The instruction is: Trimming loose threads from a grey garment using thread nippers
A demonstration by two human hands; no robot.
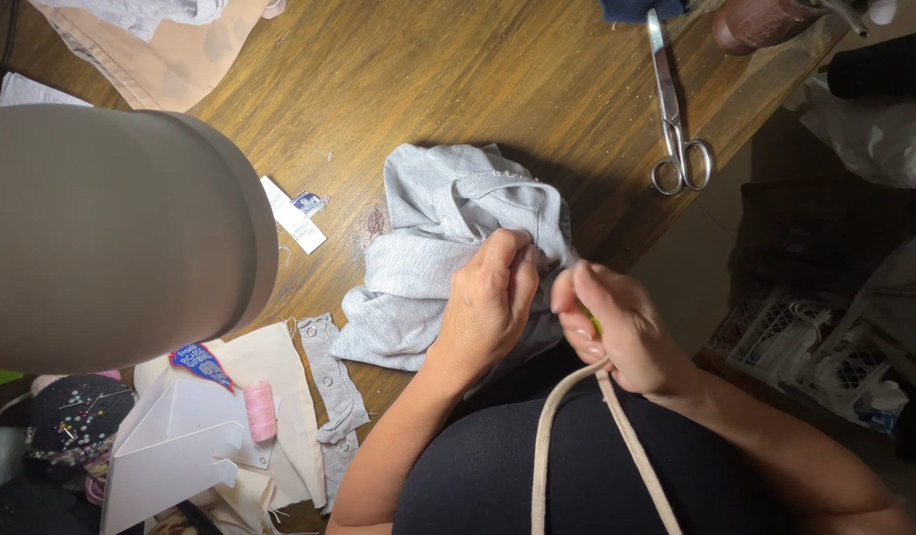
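A crumpled grey garment [428, 258] lies on the wooden desk [458, 79], its near edge drawn toward the person at the desk's front edge. The left hand [488, 307] rests on top of the cloth with its fingers curled, pinching a fold at the garment's right side. The right hand [616, 332] sits just beside it, touching the same fold, fingers closed around something small and yellow-green that is mostly hidden. A beige cord [577, 436] hangs below the hands over the dark lap. Scissors [676, 119] lie well apart at the far right of the desk. A pink spool of thread [261, 410] lies to the left, near a pale lamp shade [111, 238].
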